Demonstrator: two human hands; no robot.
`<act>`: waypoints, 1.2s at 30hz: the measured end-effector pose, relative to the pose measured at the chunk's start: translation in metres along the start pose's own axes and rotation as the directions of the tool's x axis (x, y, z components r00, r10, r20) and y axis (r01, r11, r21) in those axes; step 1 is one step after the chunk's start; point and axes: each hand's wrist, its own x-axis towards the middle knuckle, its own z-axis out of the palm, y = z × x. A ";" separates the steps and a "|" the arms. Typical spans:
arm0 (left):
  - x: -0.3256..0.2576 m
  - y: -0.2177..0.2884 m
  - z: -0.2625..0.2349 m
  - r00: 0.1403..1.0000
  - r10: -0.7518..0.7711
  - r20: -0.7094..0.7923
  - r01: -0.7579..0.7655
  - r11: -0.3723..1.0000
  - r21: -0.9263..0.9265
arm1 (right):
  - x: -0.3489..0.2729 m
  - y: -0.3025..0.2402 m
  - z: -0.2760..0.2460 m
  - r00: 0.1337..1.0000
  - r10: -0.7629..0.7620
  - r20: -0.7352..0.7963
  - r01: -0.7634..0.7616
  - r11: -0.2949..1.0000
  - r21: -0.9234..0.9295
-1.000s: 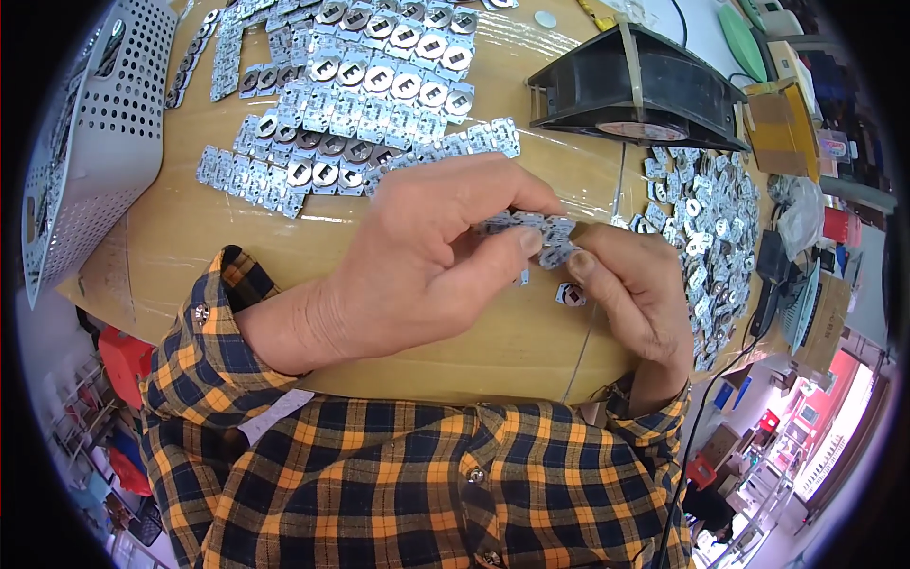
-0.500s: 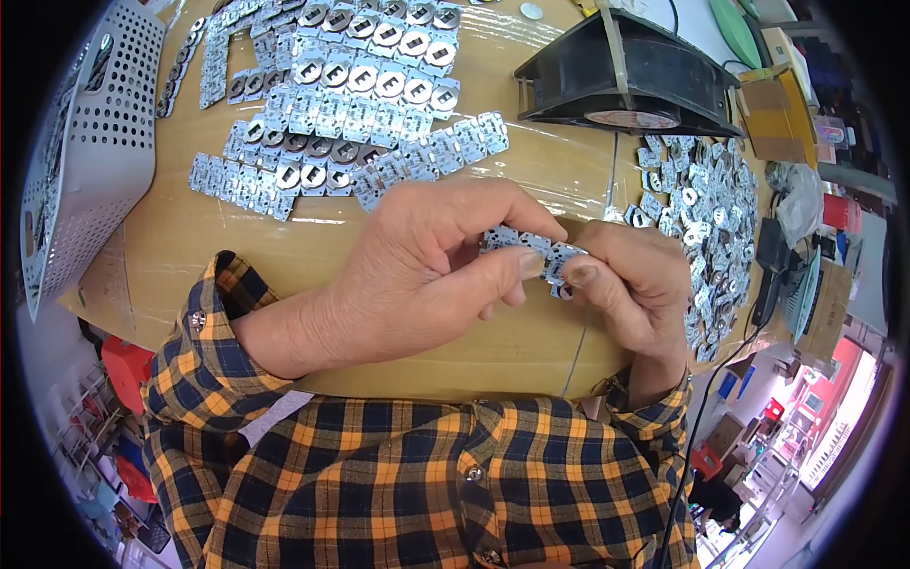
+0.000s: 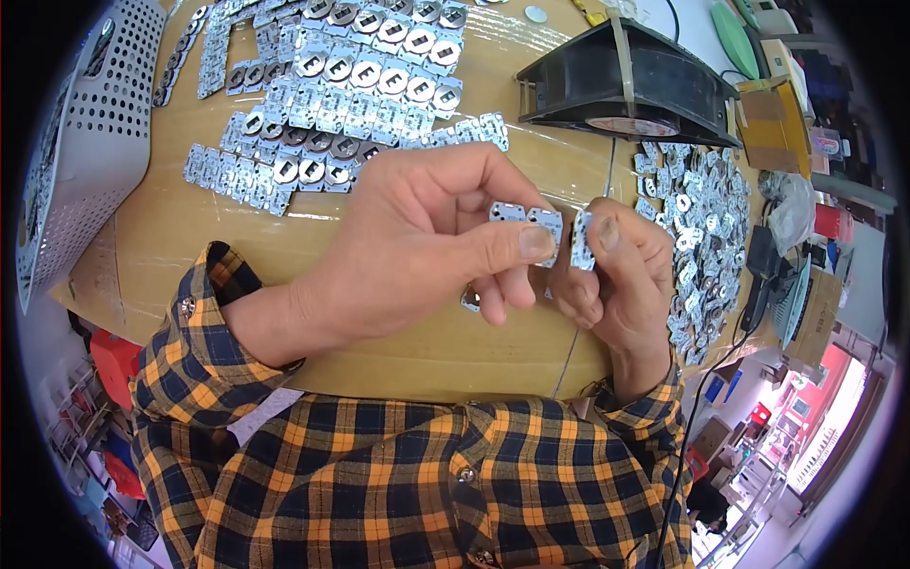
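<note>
My left hand (image 3: 417, 247) pinches a short strip of small silver metal plates (image 3: 527, 220) between thumb and fingers, above the wooden table (image 3: 171, 237). My right hand (image 3: 621, 280) holds a single metal plate (image 3: 581, 241) upright by its edge, right beside the strip's end. Both hands are close together at the middle of the view. Another small plate (image 3: 470, 302) shows below my left fingers.
Rows of joined metal plates (image 3: 332, 85) lie at the back left. A heap of loose plates (image 3: 701, 228) lies at the right. A black fan housing (image 3: 630, 85) stands at the back right, a white perforated basket (image 3: 76, 142) at the left. A thin wire (image 3: 569, 356) crosses the table.
Both hands rose and drew closer to the camera. The piece in my right hand has come apart from the strip in my left hand and now stands upright.
</note>
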 end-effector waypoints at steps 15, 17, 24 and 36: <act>-0.006 -0.009 0.001 0.803 0.579 0.140 -0.475 0.480 0.738 | -0.001 0.000 -0.002 0.995 -0.087 -0.040 0.067 0.930 -0.360; -0.007 -0.008 0.002 0.827 0.550 0.114 -0.455 0.536 0.711 | -0.002 -0.001 -0.001 0.996 -0.072 -0.054 0.048 0.934 -0.355; -0.004 -0.010 -0.002 0.782 0.584 0.217 -0.537 0.456 0.710 | -0.002 0.003 -0.004 0.994 -0.090 -0.061 0.067 0.947 -0.314; -0.002 -0.005 -0.001 0.970 0.233 -0.064 -0.213 0.950 0.228 | 0.006 -0.014 -0.020 0.887 -0.299 0.352 0.456 0.448 -0.769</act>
